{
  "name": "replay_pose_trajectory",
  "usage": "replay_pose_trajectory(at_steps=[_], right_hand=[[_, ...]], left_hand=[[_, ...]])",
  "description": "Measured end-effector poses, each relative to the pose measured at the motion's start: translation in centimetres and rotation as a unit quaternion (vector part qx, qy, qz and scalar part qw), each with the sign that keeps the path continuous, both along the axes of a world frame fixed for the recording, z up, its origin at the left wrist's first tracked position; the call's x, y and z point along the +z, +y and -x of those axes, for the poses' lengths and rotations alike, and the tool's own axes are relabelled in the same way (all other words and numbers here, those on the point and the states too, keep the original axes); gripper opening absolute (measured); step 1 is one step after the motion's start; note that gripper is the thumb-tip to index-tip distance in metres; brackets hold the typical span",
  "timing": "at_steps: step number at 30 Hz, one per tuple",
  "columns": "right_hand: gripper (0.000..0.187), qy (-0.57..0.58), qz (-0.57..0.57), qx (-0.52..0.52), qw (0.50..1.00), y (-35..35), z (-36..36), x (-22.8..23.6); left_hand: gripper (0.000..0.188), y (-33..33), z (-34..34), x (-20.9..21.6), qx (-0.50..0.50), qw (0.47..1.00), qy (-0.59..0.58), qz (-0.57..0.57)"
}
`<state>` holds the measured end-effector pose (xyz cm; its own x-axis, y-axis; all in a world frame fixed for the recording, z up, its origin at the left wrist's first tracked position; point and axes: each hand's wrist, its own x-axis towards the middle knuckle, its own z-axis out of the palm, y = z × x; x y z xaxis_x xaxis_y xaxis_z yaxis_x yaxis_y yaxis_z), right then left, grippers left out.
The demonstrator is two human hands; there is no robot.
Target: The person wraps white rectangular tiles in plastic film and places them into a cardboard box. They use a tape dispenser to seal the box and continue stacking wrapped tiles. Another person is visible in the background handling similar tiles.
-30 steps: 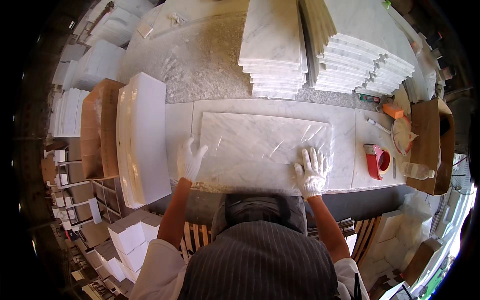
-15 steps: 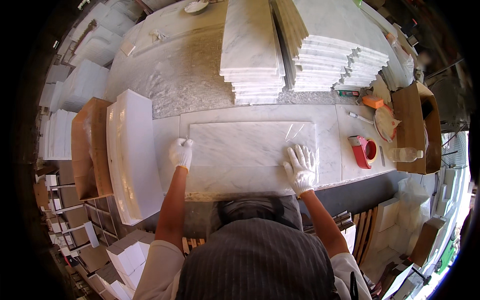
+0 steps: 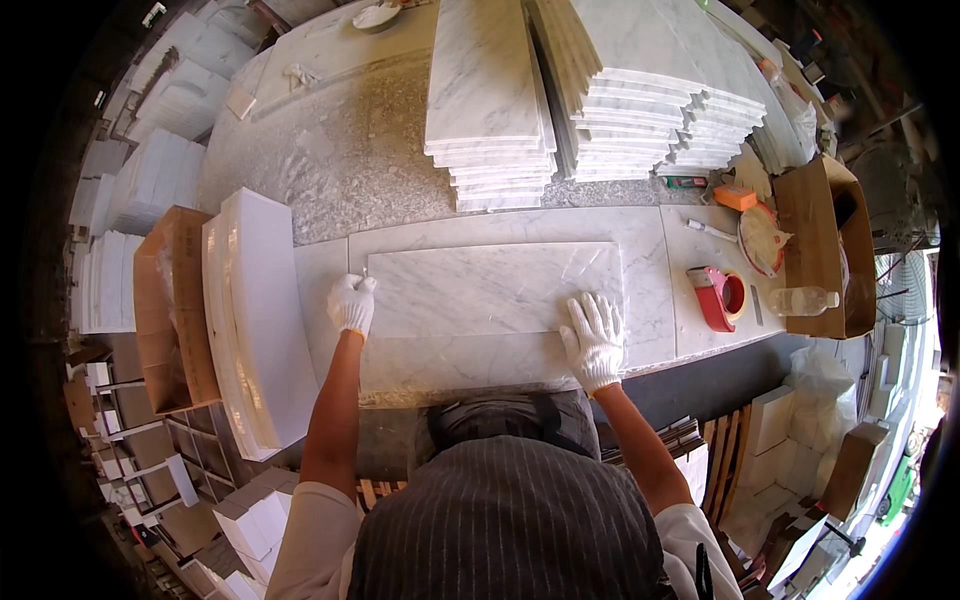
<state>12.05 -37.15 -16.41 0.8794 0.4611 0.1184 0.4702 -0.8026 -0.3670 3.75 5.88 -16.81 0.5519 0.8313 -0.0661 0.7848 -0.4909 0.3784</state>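
A white marble tile with grey veins [image 3: 490,285] lies flat on the marble-topped bench in front of me. My left hand [image 3: 352,303], in a white knit glove, is closed beside the tile's left end. A thin tip seems to poke up from its fingers, too small to name. Spread flat, my gloved right hand [image 3: 596,345] rests on the tile's near right corner with its fingers pointing away from me.
Stacked marble tiles [image 3: 490,90] stand at the back, with more stacks [image 3: 640,110] to their right. White boards [image 3: 255,320] and a cardboard box [image 3: 175,310] stand left. On the right are a red tape dispenser [image 3: 712,300], a plastic bottle [image 3: 805,301] and another cardboard box [image 3: 825,250].
The whole view has shifted slightly. Both hands keep about the same places at the tile, the left closed and the right flat.
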Motion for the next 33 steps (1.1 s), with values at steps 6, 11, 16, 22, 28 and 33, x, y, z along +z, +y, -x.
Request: replay_pose_trajectory(at_steps=[6, 11, 16, 22, 28, 33], right_hand=[[0.047, 0.005, -0.008, 0.0, 1.0, 0.1, -0.1, 0.5], [0.047, -0.009, -0.019, 0.002, 1.0, 0.3, -0.2, 0.1], [0.047, -0.023, -0.027, 0.002, 0.999, 0.5, -0.5, -0.2], [0.045, -0.036, -0.01, -0.001, 0.999, 0.2, -0.6, -0.4], [0.043, -0.041, 0.011, 0.005, 0.999, 0.4, -0.6, 0.0], [0.048, -0.014, -0.027, -0.011, 0.999, 0.9, -1.3, 0.9]], left_hand=[[0.025, -1.0, -0.2, 0.9, 0.004, 1.0, 0.0, -0.015], [0.032, -0.2, 0.4, -0.6, 0.0, 0.999, -0.007, -0.052], [0.027, -0.1, 0.4, -0.3, 0.027, 0.999, 0.025, -0.021], [0.044, -6.9, -1.5, 3.8, -0.146, 0.966, -0.044, -0.211], [0.048, -16.5, -3.4, 1.7, -0.507, 0.846, -0.081, -0.143], [0.048, -17.8, -3.4, 0.8, -0.533, 0.839, -0.054, -0.096]])
